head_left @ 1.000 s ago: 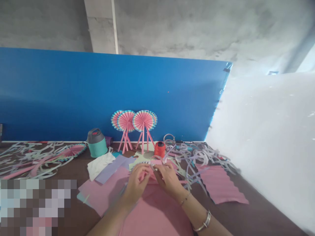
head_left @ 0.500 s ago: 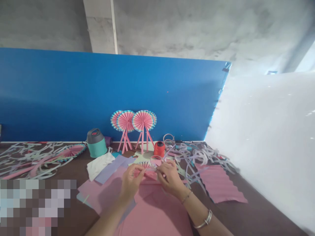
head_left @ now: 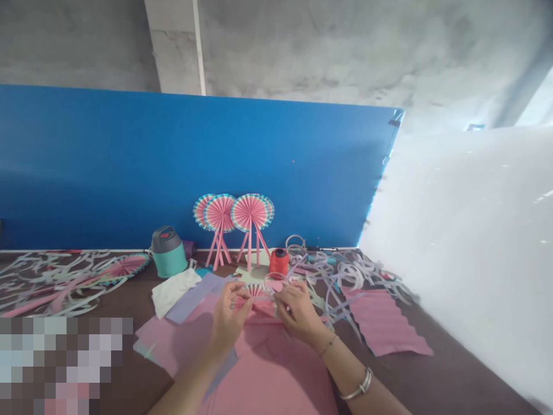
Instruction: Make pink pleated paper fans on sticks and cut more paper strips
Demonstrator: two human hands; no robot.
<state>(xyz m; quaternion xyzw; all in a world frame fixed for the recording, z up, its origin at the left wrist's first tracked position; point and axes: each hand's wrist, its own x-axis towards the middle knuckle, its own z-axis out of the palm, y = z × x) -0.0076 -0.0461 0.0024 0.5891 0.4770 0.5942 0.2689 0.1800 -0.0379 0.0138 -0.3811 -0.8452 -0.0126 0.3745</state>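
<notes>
My left hand [head_left: 231, 308] is closed in a pinch, thumb against forefinger, at the left end of a thin pale strip [head_left: 261, 298]. My right hand [head_left: 298, 308] pinches the strip's other end, and a pale loop [head_left: 275, 280] rises beside those fingers. Just behind the strip lies a pleated pink paper fan [head_left: 254, 290], partly covered by my hands. Beneath both wrists spreads a large pink paper sheet [head_left: 276, 369]. What exactly sits between the fingertips is small and partly hidden.
Finished round paper fans [head_left: 250, 213] lean on the blue partition [head_left: 129, 150]. A red thread spool [head_left: 279, 263] and a teal lidded container [head_left: 169, 256] stand at the back. Tangled paper strips [head_left: 352, 274] lie right, near a creased pink sheet [head_left: 389, 323]. Purple paper [head_left: 194, 302] lies left.
Almost nothing differs. Both hands keep their pinch in the same place, and the view has shifted very slightly.
</notes>
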